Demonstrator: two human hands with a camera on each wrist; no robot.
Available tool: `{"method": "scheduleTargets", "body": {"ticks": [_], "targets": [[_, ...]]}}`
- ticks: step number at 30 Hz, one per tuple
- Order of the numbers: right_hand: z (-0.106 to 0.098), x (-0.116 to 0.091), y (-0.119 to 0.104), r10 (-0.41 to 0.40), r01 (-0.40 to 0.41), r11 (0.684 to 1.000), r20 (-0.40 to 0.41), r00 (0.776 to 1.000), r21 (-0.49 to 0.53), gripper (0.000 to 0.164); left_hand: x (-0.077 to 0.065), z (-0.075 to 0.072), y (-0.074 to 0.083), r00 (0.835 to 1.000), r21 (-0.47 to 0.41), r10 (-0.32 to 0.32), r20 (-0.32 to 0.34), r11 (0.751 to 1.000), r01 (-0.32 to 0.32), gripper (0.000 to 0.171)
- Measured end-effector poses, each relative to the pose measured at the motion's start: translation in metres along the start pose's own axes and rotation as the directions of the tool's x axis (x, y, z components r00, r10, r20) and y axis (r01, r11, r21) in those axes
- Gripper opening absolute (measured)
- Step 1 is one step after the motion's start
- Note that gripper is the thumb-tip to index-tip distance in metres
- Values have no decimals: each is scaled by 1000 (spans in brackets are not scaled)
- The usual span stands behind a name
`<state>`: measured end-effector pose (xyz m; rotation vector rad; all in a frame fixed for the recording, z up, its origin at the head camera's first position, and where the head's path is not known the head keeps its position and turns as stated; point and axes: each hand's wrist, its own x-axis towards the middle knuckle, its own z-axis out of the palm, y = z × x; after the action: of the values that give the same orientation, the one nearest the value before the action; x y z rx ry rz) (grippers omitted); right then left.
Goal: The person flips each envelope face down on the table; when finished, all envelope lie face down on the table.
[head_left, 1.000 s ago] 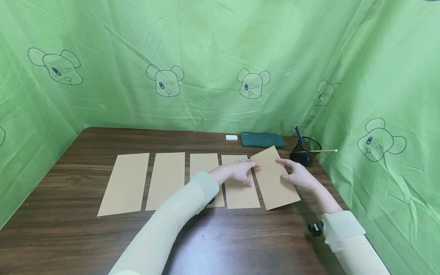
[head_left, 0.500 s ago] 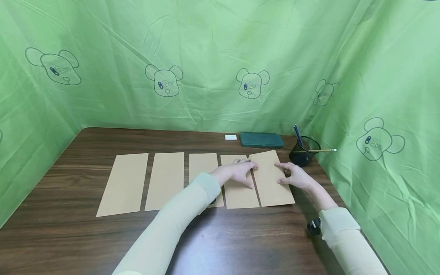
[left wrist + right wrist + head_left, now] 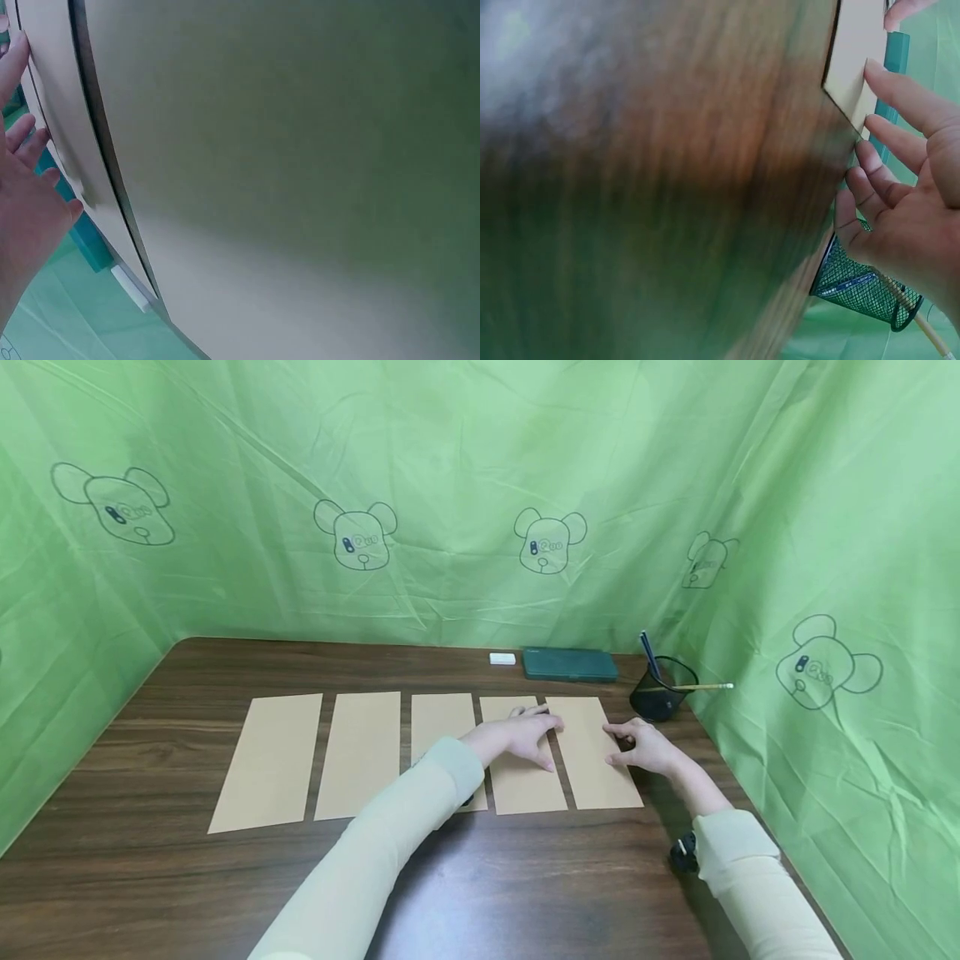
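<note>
Several tan paper sheets lie side by side in a row on the table in the head view. My left hand [image 3: 525,739] reaches across the fourth sheet [image 3: 525,793], its fingers spread and fingertips at the left edge of the rightmost sheet [image 3: 588,768]. At that sheet's right edge, the thumb and index finger of my right hand [image 3: 648,747] touch it, held apart from each other. The right wrist view shows the other fingers of this hand [image 3: 915,180] loosely bent over the table. In the left wrist view, my left hand [image 3: 30,187] has its fingertips on paper.
Behind the row are a dark green case [image 3: 570,665] and a white eraser [image 3: 502,658]. A black mesh pen cup [image 3: 656,700] with a pencil and a blue pen leans beside my right hand. Green curtains [image 3: 450,485] enclose the wooden table [image 3: 225,893].
The rightmost sheet has turned from a slant to lie straight, parallel with its neighbour. My right hand has moved slightly with its edge; my left hand has hardly shifted.
</note>
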<state>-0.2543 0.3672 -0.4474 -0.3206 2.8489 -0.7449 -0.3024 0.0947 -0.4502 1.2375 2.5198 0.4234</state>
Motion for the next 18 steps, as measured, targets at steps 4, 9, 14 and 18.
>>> {"method": "scheduleTargets", "body": {"ticks": [4,9,14,18], "targets": [[-1,2,-1,-2,2,1000,11,1000,3,65,-4,-2,-2,1000,-5,-6,-2,1000,6,82],[-7,2,-6,-46,45,998,-34,998,-44,60,-20,-13,-3,1000,10,12,-22,1000,-11,85],[-23,-3,-23,-99,91,993,-99,990,-79,53,-49,-36,-4,995,25,9,-103,1000,-7,81],[-36,-10,-44,-163,145,980,-130,978,-138,52,-81,-55,-10,979,58,-25,-201,998,37,78]]}}
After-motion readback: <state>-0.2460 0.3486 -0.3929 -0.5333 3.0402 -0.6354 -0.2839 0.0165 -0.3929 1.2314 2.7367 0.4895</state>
